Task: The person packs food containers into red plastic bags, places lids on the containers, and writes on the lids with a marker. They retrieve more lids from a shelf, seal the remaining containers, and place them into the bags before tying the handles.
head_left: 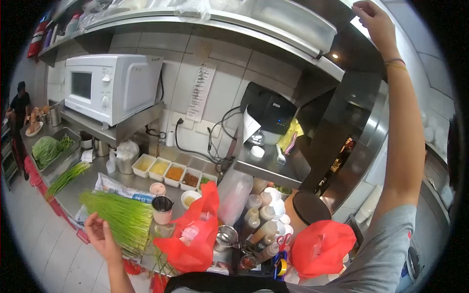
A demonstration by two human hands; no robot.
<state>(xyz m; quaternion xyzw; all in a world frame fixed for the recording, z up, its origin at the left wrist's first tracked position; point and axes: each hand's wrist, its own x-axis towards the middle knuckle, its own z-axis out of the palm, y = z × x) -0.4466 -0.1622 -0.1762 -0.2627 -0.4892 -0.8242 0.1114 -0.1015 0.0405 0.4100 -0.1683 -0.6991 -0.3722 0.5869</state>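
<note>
Green stalks (126,222), seemingly light, bendy, are best gripped mid-bundle; nothing's held by half-open left hand (103,240), 8 o'clock; right hand (377,25), 1 o'clock, curled, grip unclear.

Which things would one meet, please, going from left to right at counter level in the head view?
Cabbage, large bunch of green stalks, first red bag, metal pot, red-handled scissors, second red bag.

The stalks (119,219) were bright green, the plastic bags (188,254) plain red. The microwave (134,83) was white, the printer (268,110) black with white lettering, one tray's contents (175,173) orange, the sleeve (386,244) grey, and the wall tiles (171,46) off-white, gridded by darker lines.
</note>
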